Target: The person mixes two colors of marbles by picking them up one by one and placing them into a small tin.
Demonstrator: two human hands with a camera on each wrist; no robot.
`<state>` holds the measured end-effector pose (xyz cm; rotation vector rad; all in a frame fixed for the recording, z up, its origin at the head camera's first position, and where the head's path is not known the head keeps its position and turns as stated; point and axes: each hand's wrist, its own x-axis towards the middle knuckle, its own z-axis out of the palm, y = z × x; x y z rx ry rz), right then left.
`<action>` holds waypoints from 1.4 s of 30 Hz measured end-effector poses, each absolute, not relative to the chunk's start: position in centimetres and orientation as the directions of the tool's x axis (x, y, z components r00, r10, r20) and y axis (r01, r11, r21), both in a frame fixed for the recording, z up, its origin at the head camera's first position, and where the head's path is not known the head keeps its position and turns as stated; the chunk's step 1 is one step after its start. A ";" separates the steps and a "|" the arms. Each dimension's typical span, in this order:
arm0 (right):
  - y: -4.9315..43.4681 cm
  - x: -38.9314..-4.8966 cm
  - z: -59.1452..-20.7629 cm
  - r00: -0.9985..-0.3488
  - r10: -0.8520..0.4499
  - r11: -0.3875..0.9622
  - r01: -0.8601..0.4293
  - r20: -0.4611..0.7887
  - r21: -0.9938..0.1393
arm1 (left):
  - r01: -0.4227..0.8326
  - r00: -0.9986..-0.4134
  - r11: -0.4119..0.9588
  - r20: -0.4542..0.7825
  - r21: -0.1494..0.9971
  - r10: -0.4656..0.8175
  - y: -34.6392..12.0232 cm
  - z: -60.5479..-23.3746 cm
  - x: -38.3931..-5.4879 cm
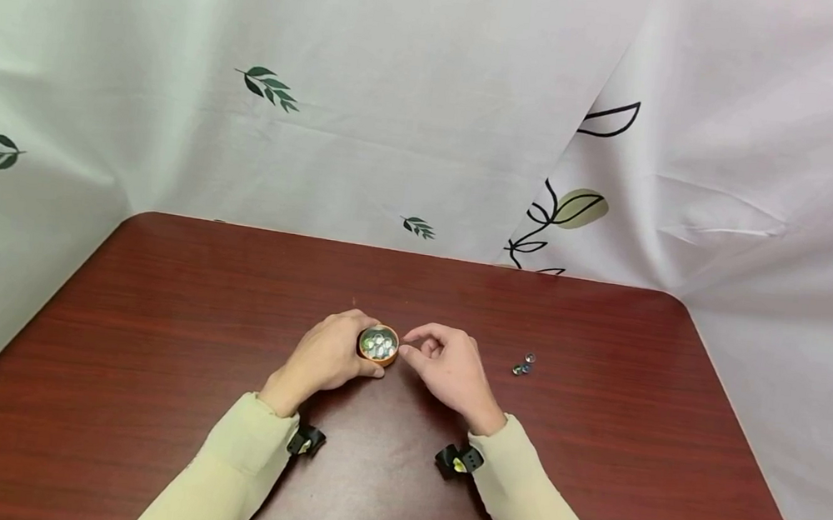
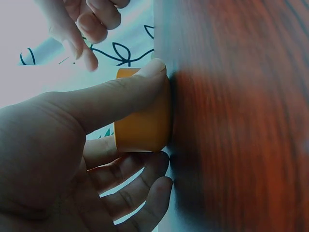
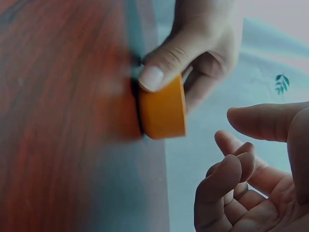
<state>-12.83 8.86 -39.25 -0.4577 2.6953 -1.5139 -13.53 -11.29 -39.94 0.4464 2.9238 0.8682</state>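
A small round orange container [image 1: 380, 364] stands on the table, with several shiny, glassy round pieces [image 1: 380, 343] inside it. My left hand [image 1: 328, 354] grips its side, the thumb along the near wall and the fingers around the far one. In the left wrist view the thumb lies across the orange wall [image 2: 142, 128]. Just right of the container is my right hand [image 1: 453, 372], thumb and forefinger apart and pointing toward the rim. Nothing shows between those two fingers in the right wrist view, and the other fingers [image 3: 212, 203] are loosely bent.
Three small shiny round pieces [image 1: 524, 365] lie close together on the dark red wooden table [image 1: 190, 339], to the right of my right hand. A white curtain [image 1: 367, 146] with leaf prints hangs behind the table and along its sides.
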 end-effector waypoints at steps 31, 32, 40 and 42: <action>18.1 -13.2 -38.2 -0.990 -0.135 0.477 -0.106 0.046 -0.872 | 0.245 -0.958 0.810 0.007 0.533 0.286 -11.4 -39.9 -13.5; 18.5 -13.2 -38.3 -0.990 -0.135 0.476 -0.101 0.041 -0.874 | 0.246 -0.958 0.809 0.009 0.534 0.285 -11.4 -39.9 -13.5; 20.6 -13.5 -38.1 -0.992 -0.126 0.420 -0.051 -0.003 -0.906 | 0.248 -0.959 0.809 0.013 0.533 0.285 -11.4 -40.0 -13.4; 21.1 -13.5 -38.0 -0.993 -0.117 0.418 -0.045 -0.004 -0.907 | 0.247 -0.959 0.809 0.013 0.533 0.284 -11.3 -40.0 -13.5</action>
